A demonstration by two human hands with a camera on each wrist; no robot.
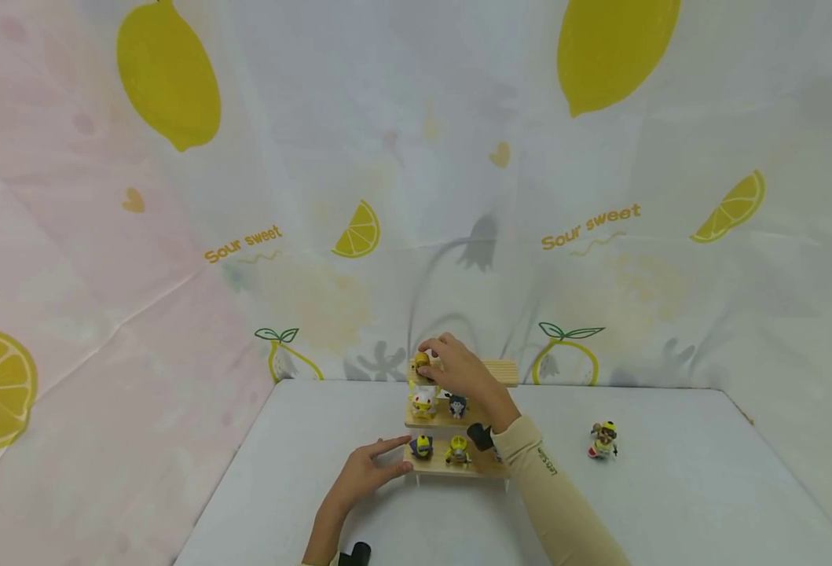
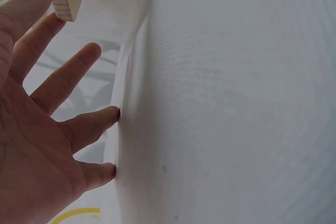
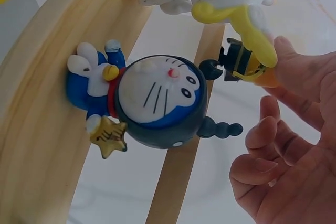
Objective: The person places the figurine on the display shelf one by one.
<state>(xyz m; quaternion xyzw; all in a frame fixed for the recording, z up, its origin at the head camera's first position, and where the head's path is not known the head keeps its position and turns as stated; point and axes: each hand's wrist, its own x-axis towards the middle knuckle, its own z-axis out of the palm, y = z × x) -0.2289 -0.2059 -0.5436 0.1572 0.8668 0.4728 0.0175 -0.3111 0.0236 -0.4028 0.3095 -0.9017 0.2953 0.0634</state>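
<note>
A three-tier wooden display stand (image 1: 461,469) holds several small toy figures. On its top board, my right hand (image 1: 460,369) pinches a small orange-yellow and black figure (image 3: 242,61) between thumb and fingertips. Just below, on the middle board, stand a white and yellow eared figure (image 1: 423,401) and a blue-and-white cat figure with dark hair (image 3: 160,90) and a gold star. My left hand (image 1: 368,473) touches the left end of the bottom board with thumb and forefinger straight. Its other fingers are spread, some touching the white surface, in the left wrist view.
On the bottom board are a yellow and purple figure (image 1: 421,447) and a yellow figure (image 1: 457,450); my right forearm partly hides another. A figure with a yellow cap (image 1: 603,440) stands apart on the white table (image 1: 677,503). A lemon-print cloth (image 1: 444,157) hangs behind.
</note>
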